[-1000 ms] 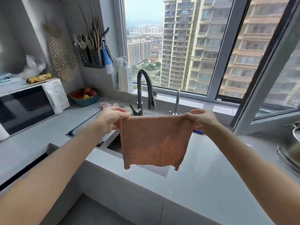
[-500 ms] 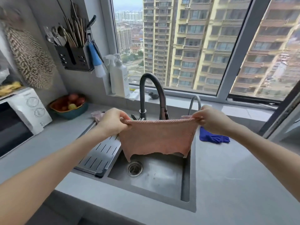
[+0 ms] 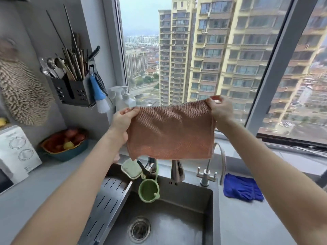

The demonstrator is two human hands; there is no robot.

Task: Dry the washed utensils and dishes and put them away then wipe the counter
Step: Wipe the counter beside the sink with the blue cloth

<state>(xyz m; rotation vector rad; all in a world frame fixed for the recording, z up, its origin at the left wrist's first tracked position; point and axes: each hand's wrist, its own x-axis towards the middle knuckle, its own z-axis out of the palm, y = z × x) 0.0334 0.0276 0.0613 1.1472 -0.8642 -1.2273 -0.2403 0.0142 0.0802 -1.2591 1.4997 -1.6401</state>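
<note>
head | left hand [image 3: 122, 121], right hand [image 3: 220, 108] pinch cloth [image 3: 169, 133] top corners | above sink [image 3: 177, 218]

- A cloth [image 3: 169, 133] hangs between the left hand [image 3: 122, 122] and the right hand [image 3: 221, 110], above the sink [image 3: 177, 218] and before the window [image 3: 276, 68].
- A rack [image 3: 106, 197] lies across the sink's left side; a cup [image 3: 148, 190] hangs at its back.
- Gloves [image 3: 242, 188] lie on the surface [image 3: 256, 223], right of the sink.
- A bowl [image 3: 65, 144] and a microwave [image 3: 16, 152] stand at left, with a utensil holder [image 3: 74, 91] on the wall above.
</note>
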